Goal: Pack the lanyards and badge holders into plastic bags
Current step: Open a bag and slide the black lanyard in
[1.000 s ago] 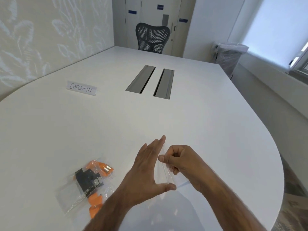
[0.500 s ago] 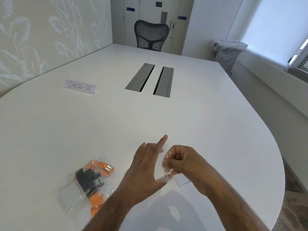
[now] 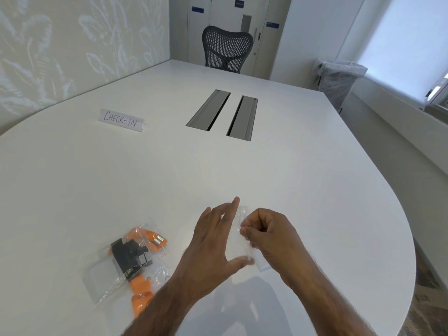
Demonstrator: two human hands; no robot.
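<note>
Both hands hold a small clear plastic bag (image 3: 240,241) just above the white table (image 3: 266,170), near its front edge. My left hand (image 3: 213,246) braces the bag with fingers stretched along one side and the thumb under its lower end. My right hand (image 3: 269,234) pinches the bag's upper edge with curled fingers. To the left lie orange lanyards (image 3: 143,291) with a black bundle (image 3: 132,257), partly inside clear plastic bags (image 3: 101,277). A badge holder cannot be made out in the held bag.
A folded "CHECK-IN" card (image 3: 121,120) stands at the left middle. Two grey cable slots (image 3: 225,115) cut the table's centre. A mesh office chair (image 3: 226,48) sits at the far end, a lined waste bin (image 3: 339,78) beyond the right edge.
My right hand has slid down the bag's edge and curled tighter. My left thumb has moved under the bag's lower end. The lanyard pile has not moved.
</note>
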